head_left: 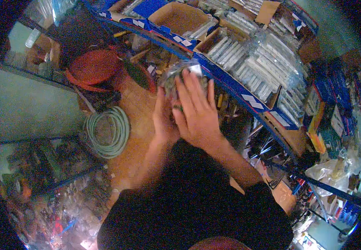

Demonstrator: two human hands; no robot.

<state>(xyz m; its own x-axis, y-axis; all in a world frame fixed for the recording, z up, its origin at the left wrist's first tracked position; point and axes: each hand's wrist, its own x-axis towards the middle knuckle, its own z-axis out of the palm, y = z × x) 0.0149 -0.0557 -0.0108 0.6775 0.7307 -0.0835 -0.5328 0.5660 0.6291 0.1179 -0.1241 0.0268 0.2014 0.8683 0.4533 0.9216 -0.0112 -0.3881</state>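
Between my two hands is a clear plastic bag [171,78] with a white label near its far edge. What it contains is blurred and partly covered. My left hand [164,118] holds the bag from its left side, thumb pointing up; its other fingers are mostly hidden behind the bag and my right hand. Across the top of the bag lies my right hand [198,114], its fingers stretched out and spread. A small dark green spot shows beside the right hand's thumb, too blurred to name.
Ahead and to the right, a blue-edged shelf [234,93] bears open cartons [180,18] and rows of plastic-wrapped white packs [268,62]. Left are a red round tub [95,68] and a coil of pale hose [107,131]. A crumpled clear bag [334,173] sits right.
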